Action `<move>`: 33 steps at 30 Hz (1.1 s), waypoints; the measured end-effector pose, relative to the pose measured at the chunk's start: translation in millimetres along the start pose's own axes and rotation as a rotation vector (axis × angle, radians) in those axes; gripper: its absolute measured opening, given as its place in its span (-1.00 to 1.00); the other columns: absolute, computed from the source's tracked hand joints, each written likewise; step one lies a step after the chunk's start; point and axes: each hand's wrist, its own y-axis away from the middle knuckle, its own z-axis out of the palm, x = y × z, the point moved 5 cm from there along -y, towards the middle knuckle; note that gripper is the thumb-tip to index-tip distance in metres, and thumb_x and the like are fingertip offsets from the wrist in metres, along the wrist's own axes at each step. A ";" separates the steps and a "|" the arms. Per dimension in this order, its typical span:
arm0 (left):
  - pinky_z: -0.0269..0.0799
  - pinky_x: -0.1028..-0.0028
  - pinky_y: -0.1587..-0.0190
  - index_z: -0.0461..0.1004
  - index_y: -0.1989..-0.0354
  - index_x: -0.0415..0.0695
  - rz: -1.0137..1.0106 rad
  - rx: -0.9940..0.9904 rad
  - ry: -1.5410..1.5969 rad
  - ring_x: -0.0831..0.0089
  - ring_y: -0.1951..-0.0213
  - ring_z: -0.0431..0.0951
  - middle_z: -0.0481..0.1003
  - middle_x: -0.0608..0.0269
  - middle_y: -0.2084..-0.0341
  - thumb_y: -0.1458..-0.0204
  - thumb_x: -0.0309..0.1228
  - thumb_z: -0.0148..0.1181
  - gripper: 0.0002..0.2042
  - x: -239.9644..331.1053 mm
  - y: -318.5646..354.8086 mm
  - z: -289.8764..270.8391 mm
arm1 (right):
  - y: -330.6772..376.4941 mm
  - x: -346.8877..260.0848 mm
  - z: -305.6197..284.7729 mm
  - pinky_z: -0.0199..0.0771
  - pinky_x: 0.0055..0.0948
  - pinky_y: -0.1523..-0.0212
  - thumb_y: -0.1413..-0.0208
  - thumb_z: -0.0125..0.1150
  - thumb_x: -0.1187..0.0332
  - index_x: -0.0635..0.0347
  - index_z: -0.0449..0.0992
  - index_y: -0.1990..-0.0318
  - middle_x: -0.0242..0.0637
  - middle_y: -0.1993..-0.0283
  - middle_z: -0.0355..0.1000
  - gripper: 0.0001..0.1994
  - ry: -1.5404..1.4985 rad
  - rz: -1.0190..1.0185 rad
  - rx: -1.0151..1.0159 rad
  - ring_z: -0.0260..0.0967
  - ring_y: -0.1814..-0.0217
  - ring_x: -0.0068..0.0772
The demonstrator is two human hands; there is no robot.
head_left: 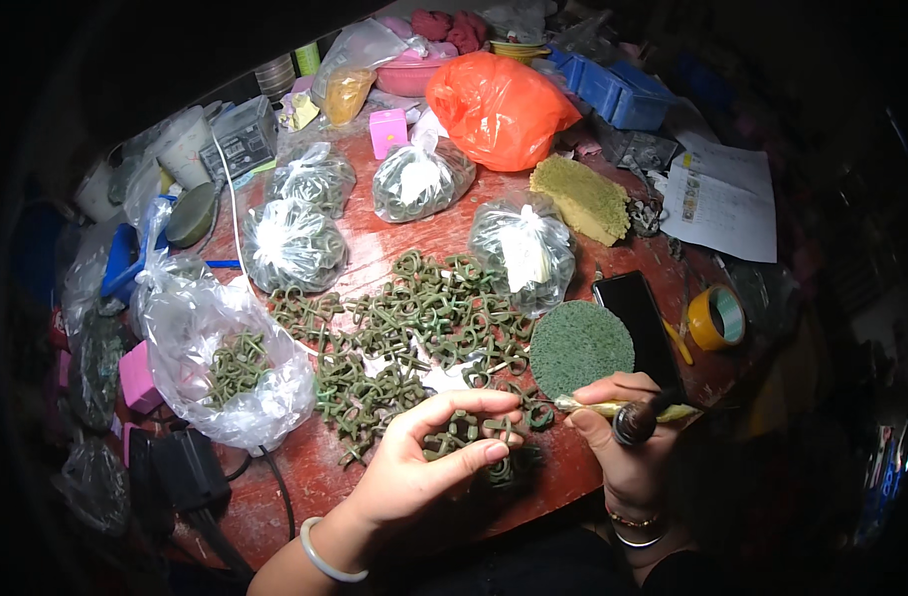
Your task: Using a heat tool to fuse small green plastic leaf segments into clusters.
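My left hand (449, 442) is curled around several small dark-green ring-shaped pieces (464, 427), thumb and fingers partly closed over them at the table's near edge. In my right hand (623, 437), thumb and fingers close on a slim pointed tool (613, 406) with a yellowish shaft; a dark rounded end (635, 422) shows by the fingers. Its thin tip points left toward the pieces in my left hand, and I cannot tell whether it touches one. Beyond my hands lies a loose heap of similar pieces (424, 318). A round green speckled pad (583, 350) is just past my right fingers.
An open clear bag (275, 397) at left holds more green pieces. Tied bags (524, 253) of pieces stand behind the heap. A black phone (638, 318) and yellow tape roll (715, 318) lie right. A red plastic bag (499, 109) and blue bin (618, 91) are farther back.
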 end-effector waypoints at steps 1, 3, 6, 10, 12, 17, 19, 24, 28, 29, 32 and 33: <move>0.42 0.59 0.17 0.37 -0.08 -0.21 -0.037 0.010 0.079 0.51 0.13 0.53 0.49 0.17 0.10 -0.08 -0.53 0.17 -0.64 -1.5 1.2 1.0 | 1.1 5.6 0.1 0.44 -0.51 0.22 0.01 0.26 0.59 0.33 0.48 0.23 -0.20 0.28 0.50 -0.83 -0.112 0.001 -0.034 0.46 0.26 -0.46; 0.39 0.64 0.31 0.36 -0.08 -0.21 -0.116 0.010 0.157 0.52 0.11 0.53 0.49 0.16 0.09 -0.09 -0.52 0.17 -0.65 -1.1 3.7 -1.9 | 1.2 4.8 1.5 0.39 -0.56 0.24 0.03 0.29 0.58 0.32 0.47 0.25 -0.23 0.31 0.45 -0.82 -0.115 0.004 -0.073 0.40 0.30 -0.50; 0.18 0.74 0.63 0.35 -0.07 -0.21 -0.184 0.024 0.228 0.56 0.14 0.53 0.49 0.15 0.09 -0.12 -0.51 0.14 -0.67 -1.3 3.7 -0.9 | 3.7 7.5 5.3 0.32 -0.63 0.29 0.04 0.32 0.56 0.31 0.45 0.27 -0.26 0.35 0.41 -0.81 -0.183 0.035 -0.082 0.33 0.36 -0.57; 0.41 0.62 0.37 0.35 -0.06 -0.22 -0.158 0.011 0.299 0.44 0.09 0.52 0.48 0.10 0.09 -0.14 -0.52 0.10 -0.70 -3.1 2.2 -0.3 | 5.8 2.7 3.6 0.33 -0.63 0.28 0.04 0.32 0.56 0.30 0.44 0.27 -0.28 0.36 0.40 -0.81 -0.139 0.046 -0.047 0.33 0.35 -0.56; 0.47 0.56 0.26 0.34 -0.06 -0.22 -0.131 0.002 0.304 0.39 0.06 0.51 0.47 0.08 0.09 -0.15 -0.51 0.08 -0.70 -4.8 1.6 1.2 | 6.2 2.5 4.3 0.33 -0.63 0.28 0.04 0.31 0.57 0.30 0.44 0.27 -0.28 0.36 0.40 -0.81 -0.137 0.052 -0.051 0.33 0.35 -0.56; 0.47 0.57 0.27 0.35 -0.02 -0.24 -0.059 0.066 0.370 0.35 0.04 0.52 0.44 0.05 0.03 -0.16 -0.52 0.06 -0.74 -5.1 -0.7 4.1 | 9.2 3.0 5.0 0.36 -0.60 0.24 0.02 0.29 0.59 0.31 0.42 0.25 -0.25 0.34 0.40 -0.81 -0.163 0.038 -0.061 0.35 0.33 -0.54; 0.41 0.64 0.39 0.36 -0.01 -0.24 -0.090 0.031 0.354 0.38 0.08 0.54 0.44 0.04 0.00 -0.16 -0.52 0.05 -0.75 -7.7 0.1 -2.2 | 10.6 2.5 9.9 0.36 -0.60 0.24 0.02 0.29 0.59 0.32 0.42 0.24 -0.24 0.33 0.40 -0.80 -0.250 0.060 -0.081 0.36 0.33 -0.53; 0.18 0.77 0.65 0.36 0.00 -0.23 -0.080 -0.005 0.358 0.44 0.17 0.59 0.41 0.02 -0.05 -0.16 -0.53 0.02 -0.77 -8.0 1.7 -5.1 | 12.4 1.9 18.5 0.38 -0.59 0.25 0.02 0.29 0.61 0.32 0.42 0.23 -0.21 0.32 0.42 -0.80 -0.385 0.099 -0.126 0.38 0.32 -0.51; 0.21 0.78 0.64 0.38 0.03 -0.23 -0.108 -0.017 0.369 0.44 0.15 0.58 0.41 0.01 -0.06 -0.16 -0.54 0.01 -0.79 -5.5 1.8 -5.4 | 8.3 -0.9 21.1 0.40 -0.57 0.25 0.01 0.28 0.60 0.32 0.43 0.22 -0.18 0.33 0.43 -0.80 -0.366 0.060 -0.127 0.40 0.34 -0.48; 0.21 0.78 0.64 0.38 0.04 -0.24 -0.129 -0.019 0.363 0.45 0.14 0.58 0.41 0.01 -0.06 -0.16 -0.54 0.01 -0.79 -3.2 1.7 -4.3 | 8.5 1.1 16.0 0.42 -0.56 0.25 0.00 0.27 0.59 0.32 0.43 0.22 -0.18 0.33 0.44 -0.81 -0.192 -0.043 -0.093 0.41 0.33 -0.47; 0.22 0.78 0.63 0.40 0.04 -0.27 -0.131 0.000 0.356 0.47 0.14 0.57 0.41 0.00 -0.06 -0.16 -0.54 0.01 -0.79 -0.2 2.5 -3.2 | 14.3 8.7 9.9 0.45 -0.54 0.27 0.01 0.28 0.60 0.32 0.46 0.21 -0.16 0.32 0.46 -0.81 -0.119 -0.092 -0.095 0.44 0.32 -0.47; 0.22 0.78 0.63 0.40 0.04 -0.27 -0.131 0.000 0.357 0.47 0.14 0.57 0.41 0.00 -0.06 -0.16 -0.54 0.01 -0.79 -1.0 2.7 -4.5 | 14.8 9.9 11.0 0.46 -0.53 0.29 0.02 0.29 0.62 0.31 0.48 0.21 -0.14 0.29 0.49 -0.80 -0.214 -0.036 -0.128 0.46 0.30 -0.47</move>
